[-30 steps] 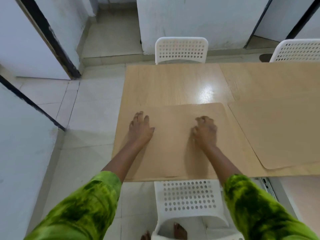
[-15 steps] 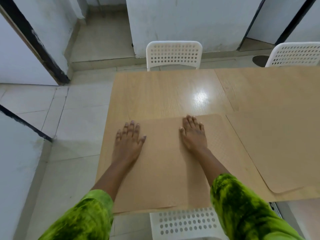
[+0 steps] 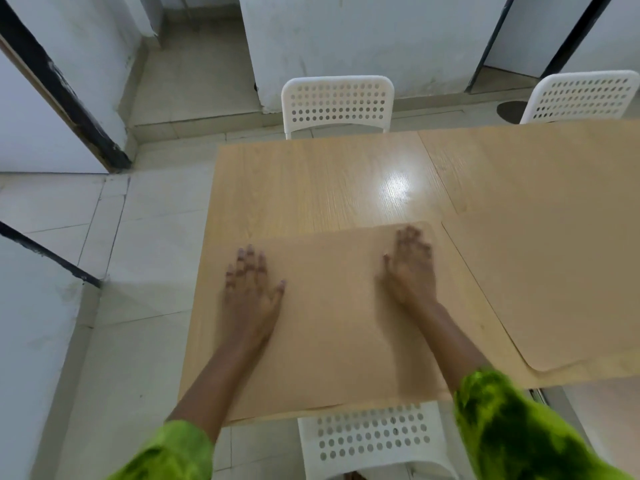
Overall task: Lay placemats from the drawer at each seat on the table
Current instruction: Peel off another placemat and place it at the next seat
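While both hands lie on it, the wood table [image 3: 311, 188] fills the scene ahead of and to the right of them, a glare spot just beyond the right hand. Right of the right hand, a second placemat [image 3: 554, 282] lies flat on the table, its near rounded corner close to the table edge. Under both hands sits the placemat [image 3: 332, 306], tan, flat, its near edge about at the table's near edge, its far right corner just past the right fingertips. White perforated chairs: one [image 3: 337, 102] beyond the hands across the table, another [image 3: 585, 97] far right, a third [image 3: 374, 441] below the wrists at the near side. Left hand [image 3: 251, 292] palm down, fingers spread wide, holding nothing. Right hand [image 3: 410, 268] also flat and open, blurred, fingers loosely together. Green sleeves at the bottom.
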`<state>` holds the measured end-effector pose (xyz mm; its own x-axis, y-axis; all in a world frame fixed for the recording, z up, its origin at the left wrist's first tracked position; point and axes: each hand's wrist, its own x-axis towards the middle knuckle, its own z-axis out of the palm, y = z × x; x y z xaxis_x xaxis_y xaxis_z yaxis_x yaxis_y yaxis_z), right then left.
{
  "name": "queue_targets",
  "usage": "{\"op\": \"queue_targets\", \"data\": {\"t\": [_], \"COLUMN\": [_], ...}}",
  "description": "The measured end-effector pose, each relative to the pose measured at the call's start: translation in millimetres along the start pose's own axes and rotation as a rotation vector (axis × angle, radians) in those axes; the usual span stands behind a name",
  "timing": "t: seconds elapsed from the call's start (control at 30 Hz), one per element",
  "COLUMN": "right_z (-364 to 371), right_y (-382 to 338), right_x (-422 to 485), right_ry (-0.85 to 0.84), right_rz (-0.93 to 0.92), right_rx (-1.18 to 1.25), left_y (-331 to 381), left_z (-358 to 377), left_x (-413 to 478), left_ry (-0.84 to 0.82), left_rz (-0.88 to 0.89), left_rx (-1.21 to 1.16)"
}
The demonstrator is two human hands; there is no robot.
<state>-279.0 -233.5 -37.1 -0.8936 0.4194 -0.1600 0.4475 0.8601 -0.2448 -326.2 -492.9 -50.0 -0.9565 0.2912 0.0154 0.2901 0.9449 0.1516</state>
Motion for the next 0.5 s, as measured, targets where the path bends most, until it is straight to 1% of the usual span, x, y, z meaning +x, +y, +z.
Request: {"op": "queue_targets", "data": {"t": [0.03, 0.1, 0.13, 0.2, 0.3, 0.5], "right_z": [6.5, 26.2, 34.5, 44.2, 43.8, 31.1], "right_y": [-17.9, -46.6, -52.6, -48.4, -28.5, 4.1], "right_x": [-21.1, -65.5, -82.6, -99.1, -95.8, -89.5], "right_ry": [0.015, 0.057, 0.018, -0.064, -0.008, 0.014], "right_rz": [-0.082, -0.225, -0.242, -0.203, -0.135, -0.038], "right_rx": [0.023, 0.062, 0.068, 0.076, 0.020, 0.023], "left_y": [17.5, 50.7, 61.2, 68.6, 63.2, 44.6], "left_z": [2.6, 9.5, 13.4, 20.7, 23.7, 20.8], "left_x": [-13.9, -44.9, -58.2, -74.2, -75.9, -73.8], "left_ry": [0.018, -0.027, -0.071, -0.083, -0.088, -0.077], "left_rz": [0.054, 0.148, 0.160, 0.150, 0.121, 0.065], "left_rx": [-0.040, -0.076, -0.067, -0.039, 0.045, 0.046]}}
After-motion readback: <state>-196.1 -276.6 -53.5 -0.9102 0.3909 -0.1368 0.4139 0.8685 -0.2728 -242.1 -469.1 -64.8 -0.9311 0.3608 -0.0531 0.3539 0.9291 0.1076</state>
